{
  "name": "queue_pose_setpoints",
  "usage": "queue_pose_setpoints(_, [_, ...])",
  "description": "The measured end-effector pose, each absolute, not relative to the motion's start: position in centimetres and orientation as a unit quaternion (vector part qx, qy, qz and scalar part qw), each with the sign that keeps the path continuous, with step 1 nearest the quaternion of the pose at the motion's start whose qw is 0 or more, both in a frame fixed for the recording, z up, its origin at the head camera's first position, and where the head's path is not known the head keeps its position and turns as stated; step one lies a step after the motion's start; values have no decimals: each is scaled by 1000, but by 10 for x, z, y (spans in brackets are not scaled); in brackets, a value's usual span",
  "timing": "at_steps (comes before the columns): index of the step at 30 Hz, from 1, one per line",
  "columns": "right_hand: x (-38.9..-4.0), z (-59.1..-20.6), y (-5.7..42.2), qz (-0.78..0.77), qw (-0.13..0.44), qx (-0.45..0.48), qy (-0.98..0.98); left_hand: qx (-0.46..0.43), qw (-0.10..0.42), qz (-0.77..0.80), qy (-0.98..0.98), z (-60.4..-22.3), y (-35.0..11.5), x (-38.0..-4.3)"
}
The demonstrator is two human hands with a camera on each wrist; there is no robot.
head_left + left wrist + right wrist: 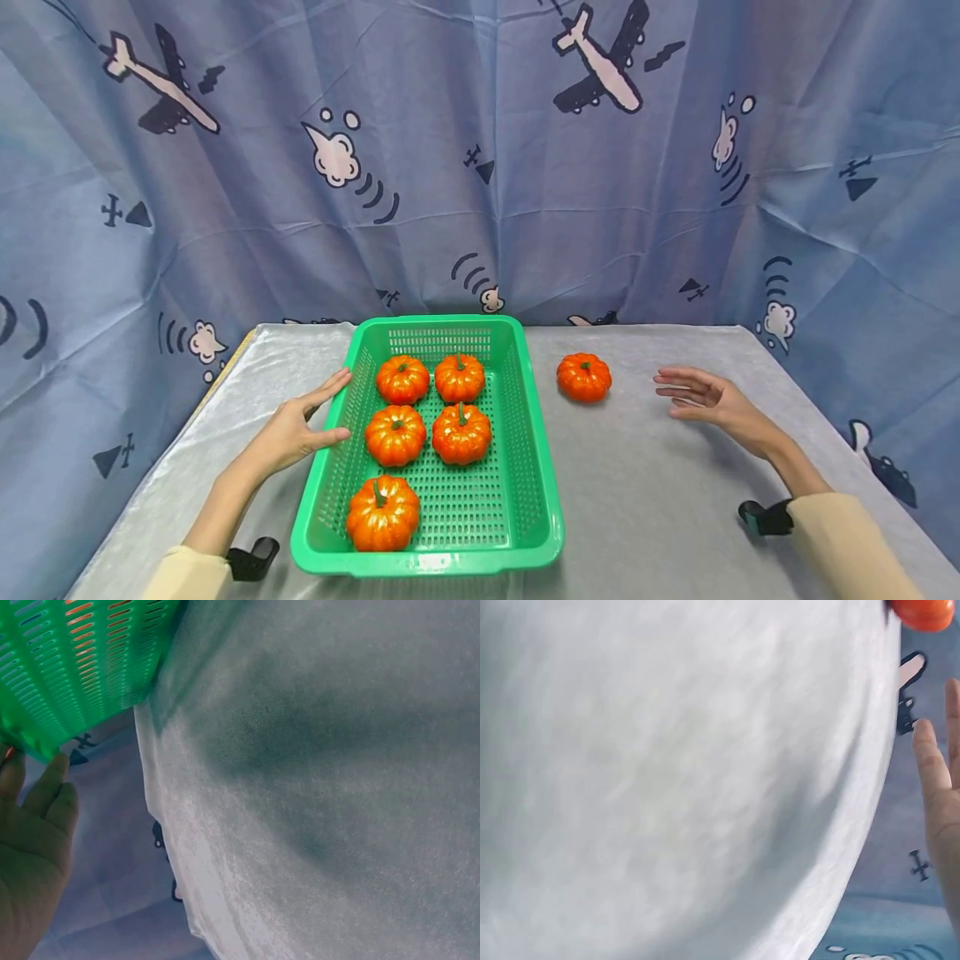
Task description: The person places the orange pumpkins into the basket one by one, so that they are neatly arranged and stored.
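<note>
A green plastic basket point(427, 563) with slotted walls holds several small orange pumpkins, among them a front-left pumpkin point(383, 514). My left hand point(288, 433) is at the basket's left rim, thumb and fingers spread and fairly straight. Its fingertips look to touch the rim; in the left wrist view the fingers point(52, 791) reach up to the green edge. One more pumpkin point(584, 377) lies on the table, right of the basket. To the right of that pumpkin my right hand point(708, 402) hovers with relaxed fingers, holding nothing and apart from the pumpkin.
A table with a pale grey cloth point(637, 483) carries the basket and the loose pumpkin. Behind it hangs a blue curtain point(420, 108) printed with planes and clouds. Black straps with small devices sit at both wrists, including a right wrist device point(765, 518).
</note>
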State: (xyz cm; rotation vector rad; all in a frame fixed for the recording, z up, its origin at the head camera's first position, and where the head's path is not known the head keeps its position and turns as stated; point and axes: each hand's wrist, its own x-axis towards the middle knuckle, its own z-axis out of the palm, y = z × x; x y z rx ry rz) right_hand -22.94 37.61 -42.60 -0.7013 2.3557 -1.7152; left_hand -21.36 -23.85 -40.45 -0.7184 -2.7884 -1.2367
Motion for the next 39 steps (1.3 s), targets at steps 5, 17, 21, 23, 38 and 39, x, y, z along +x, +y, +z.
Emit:
queue_pose_setpoints(5, [-235,-438,387,-570,98,-202,790,-225,3,-393,-892,-404,-239,-213])
queue_pose_setpoints(17, [-254,-447,386,-558,142,-156,803,-223,3,-397,-890,-407,-241,-212])
queue_pose_setpoints(21, [-265,-447,381,-549,159,-147,808,-223,5,-398,-890,-407,-241,-212])
queue_pose_setpoints(23, [-270,-448,379,-540,167,-142,813,-225,4,-396,-890,-406,-241,-211])
queue_pose_setpoints(38, [-300,-446,350,-487,187,-191,831,-228,8,-390,-892,-407,-238,-215])
queue_pose_setpoints(39, [-301,-446,349,-488,187,-192,831,-230,9,-389,-892,-407,-237,-216])
